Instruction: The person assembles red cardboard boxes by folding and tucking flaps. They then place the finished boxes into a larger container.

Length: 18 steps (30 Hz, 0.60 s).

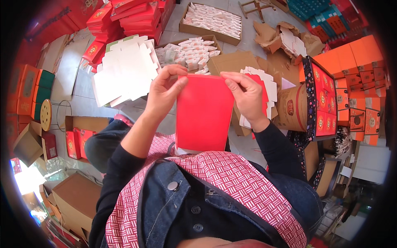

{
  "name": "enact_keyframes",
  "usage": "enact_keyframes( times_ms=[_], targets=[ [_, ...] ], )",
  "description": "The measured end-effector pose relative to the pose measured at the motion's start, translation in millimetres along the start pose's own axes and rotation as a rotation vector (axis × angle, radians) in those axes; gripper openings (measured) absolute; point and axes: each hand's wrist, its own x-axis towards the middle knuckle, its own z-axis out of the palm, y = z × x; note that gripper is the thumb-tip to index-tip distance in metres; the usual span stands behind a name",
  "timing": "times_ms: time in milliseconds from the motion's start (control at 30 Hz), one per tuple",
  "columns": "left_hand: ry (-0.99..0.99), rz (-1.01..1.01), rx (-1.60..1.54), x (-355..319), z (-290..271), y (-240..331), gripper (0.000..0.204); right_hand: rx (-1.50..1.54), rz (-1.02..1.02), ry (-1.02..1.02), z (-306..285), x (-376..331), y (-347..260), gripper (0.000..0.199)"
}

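Note:
A plain red cardboard box (204, 113) is held up in front of my lap, its broad face toward me. At its far left corner, the thumb and fingers of my left hand (164, 89) pinch the edge. My right hand (248, 97) grips the far right corner the same way, thumb near the edge. How deep the box is, I cannot tell. Left of my left hand lies a stack of flat white die-cut box blanks (124, 70). Beyond my right hand are more red and white blanks (269, 93), partly hidden by it.
Two cartons of small white wrapped packets, a nearer one (190, 51) and a farther one (213, 20), stand ahead. Red boxes (136, 18) are piled far left. At right are a brown drum (289, 108), a tray of red boxes (324, 99) and stacked orange boxes (357, 62).

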Motion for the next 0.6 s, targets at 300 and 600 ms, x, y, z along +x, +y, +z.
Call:
enact_keyframes(
  times_ms=[300,600],
  targets=[
    [-0.118,-0.104,0.129,12,-18,15,0.013,0.227,0.024,-0.004,29,5,-9,0.017],
    [-0.321,-0.252,0.847,19,-148,89,0.033,0.405,0.067,-0.328,108,145,-13,0.020]
  ],
)
